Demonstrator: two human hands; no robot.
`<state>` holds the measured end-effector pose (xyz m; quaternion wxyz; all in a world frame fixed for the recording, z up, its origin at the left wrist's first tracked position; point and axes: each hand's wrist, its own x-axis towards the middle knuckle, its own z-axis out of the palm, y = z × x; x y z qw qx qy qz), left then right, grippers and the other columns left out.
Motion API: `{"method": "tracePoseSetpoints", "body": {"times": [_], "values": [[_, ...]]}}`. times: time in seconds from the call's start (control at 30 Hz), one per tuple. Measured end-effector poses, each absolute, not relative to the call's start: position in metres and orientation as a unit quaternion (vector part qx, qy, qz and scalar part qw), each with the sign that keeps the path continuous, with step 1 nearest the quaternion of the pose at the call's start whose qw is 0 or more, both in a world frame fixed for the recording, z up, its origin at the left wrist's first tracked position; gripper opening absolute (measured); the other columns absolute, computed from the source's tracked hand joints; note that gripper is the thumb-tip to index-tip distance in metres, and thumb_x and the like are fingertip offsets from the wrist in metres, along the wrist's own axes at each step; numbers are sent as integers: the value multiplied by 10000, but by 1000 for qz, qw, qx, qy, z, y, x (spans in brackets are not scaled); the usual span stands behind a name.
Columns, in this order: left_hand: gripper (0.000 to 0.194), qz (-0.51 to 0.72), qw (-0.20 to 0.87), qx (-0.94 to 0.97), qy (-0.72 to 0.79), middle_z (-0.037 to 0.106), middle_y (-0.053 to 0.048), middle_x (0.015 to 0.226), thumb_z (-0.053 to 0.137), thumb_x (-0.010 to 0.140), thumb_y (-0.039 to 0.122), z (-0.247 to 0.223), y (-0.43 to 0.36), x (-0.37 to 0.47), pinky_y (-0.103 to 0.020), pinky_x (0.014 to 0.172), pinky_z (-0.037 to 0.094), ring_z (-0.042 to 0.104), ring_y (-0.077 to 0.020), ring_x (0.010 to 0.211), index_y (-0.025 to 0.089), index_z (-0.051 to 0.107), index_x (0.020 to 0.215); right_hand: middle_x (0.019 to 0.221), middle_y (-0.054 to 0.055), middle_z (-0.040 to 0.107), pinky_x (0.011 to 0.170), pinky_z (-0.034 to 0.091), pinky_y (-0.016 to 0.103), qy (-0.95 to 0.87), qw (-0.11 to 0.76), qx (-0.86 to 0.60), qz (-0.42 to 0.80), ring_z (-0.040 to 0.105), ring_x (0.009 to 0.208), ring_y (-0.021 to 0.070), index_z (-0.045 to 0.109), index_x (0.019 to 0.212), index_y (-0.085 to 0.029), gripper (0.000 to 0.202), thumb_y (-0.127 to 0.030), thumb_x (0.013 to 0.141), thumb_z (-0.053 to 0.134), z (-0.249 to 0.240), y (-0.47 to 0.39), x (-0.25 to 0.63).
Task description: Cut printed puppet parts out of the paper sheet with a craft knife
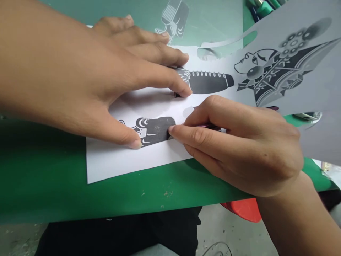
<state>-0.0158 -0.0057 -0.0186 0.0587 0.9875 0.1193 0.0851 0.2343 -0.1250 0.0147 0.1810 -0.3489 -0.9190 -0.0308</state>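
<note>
My left hand (138, 67) lies with fingers spread on a white sheet of paper (114, 167), pressing it against the green table top. Black printed figures cover the sheet: one dark shape (160, 128) sits between my left thumb and my right fingertips, and another dark rounded print (210, 82) is beside my left index finger. Pinched in my right hand (239, 142) is a slim dark purple pen-shaped tool (273, 107). Its tip is hidden under my fingers, at the right end of the lower dark shape. A cut-out hole (210, 53) shows in the paper's upper part.
The sheet's right side rises, bearing a printed figure in profile (277, 67). Another print (174, 19) lies at the top. Green-capped tools (263, 9) are at the top right. Below the green table's (119, 199) front edge are dark cloth (128, 231) and a red object (243, 209).
</note>
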Motion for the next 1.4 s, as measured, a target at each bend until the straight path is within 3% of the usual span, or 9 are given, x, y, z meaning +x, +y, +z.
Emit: {"method": "tracePoseSetpoints", "body": {"times": [0.27,0.43,0.6,0.73,0.9,1.1,1.23,1.4], "values": [[949,23,63,988,140,150,100,1680,390,660,699,-19,4,-23,-626,1134,215,258,-432,1514,450,245,1564,765,-24,599,496,334,278,-914,189,-356,-37,444,618,88,673,758,-237,250,-97,940,573,14,-125,241],[944,7,82,986,143,160,94,1672,362,669,731,-16,1,-18,-664,1142,187,229,-474,1506,403,315,1553,780,-23,619,508,384,268,-915,189,-357,-17,520,636,88,679,783,-244,243,-113,952,564,13,-123,242],[916,18,127,981,143,171,14,1682,405,710,774,-12,-4,-11,-751,1099,155,194,-520,1500,402,331,1544,727,33,611,546,455,278,-877,311,-365,-7,597,661,129,696,844,-182,158,-48,895,631,9,-115,247],[933,-28,158,966,203,154,37,1690,347,698,858,-2,-15,-5,-745,1128,81,162,-500,1518,409,369,1515,743,36,633,557,461,275,-861,326,-389,-35,586,658,124,685,851,-195,182,-38,904,611,11,-116,240],[816,-17,170,967,186,146,101,1689,335,788,807,5,-19,-11,-664,1204,59,150,-408,1559,487,283,1536,778,30,675,564,487,256,-857,292,-425,16,619,677,116,684,848,-189,174,-65,923,588,15,-139,210],[888,-66,204,956,200,165,93,1681,384,697,768,10,-17,-8,-645,1212,27,103,-458,1549,410,384,1510,776,12,679,530,404,228,-856,253,-451,16,559,642,88,716,856,-194,187,-88,935,583,11,-156,187],[948,-74,207,950,222,221,73,1662,424,660,777,14,-19,-1,-664,1224,35,136,-494,1535,348,419,1505,793,22,677,571,425,249,-871,241,-427,28,571,659,103,719,866,-186,158,-81,917,612,11,-153,186],[962,-50,209,953,213,180,109,1688,570,638,723,8,-14,-6,-665,1249,27,141,-474,1549,407,372,1524,836,19,685,591,452,262,-877,220,-423,56,602,705,114,723,857,-189,197,-130,959,565,14,-151,184]]}}
